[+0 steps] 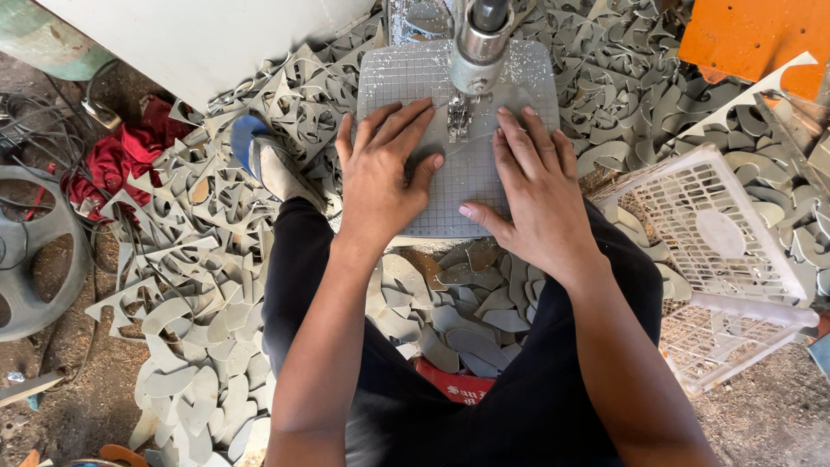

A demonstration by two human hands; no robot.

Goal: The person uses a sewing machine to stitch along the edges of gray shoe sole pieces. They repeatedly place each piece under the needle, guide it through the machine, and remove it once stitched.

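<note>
Head view shows my left hand (380,177) and right hand (536,195) with fingers (406,121) spread flat, gripping nothing, pressing a grey sheet (462,186) onto the gridded counter (406,78). At 12 o'clock stands the machine's needle head (458,117). I'd keep fingertips clear, feeding evenly. Grey offcuts (216,225) lie around; a white basket (718,251) sits at 3 o'clock.
</note>
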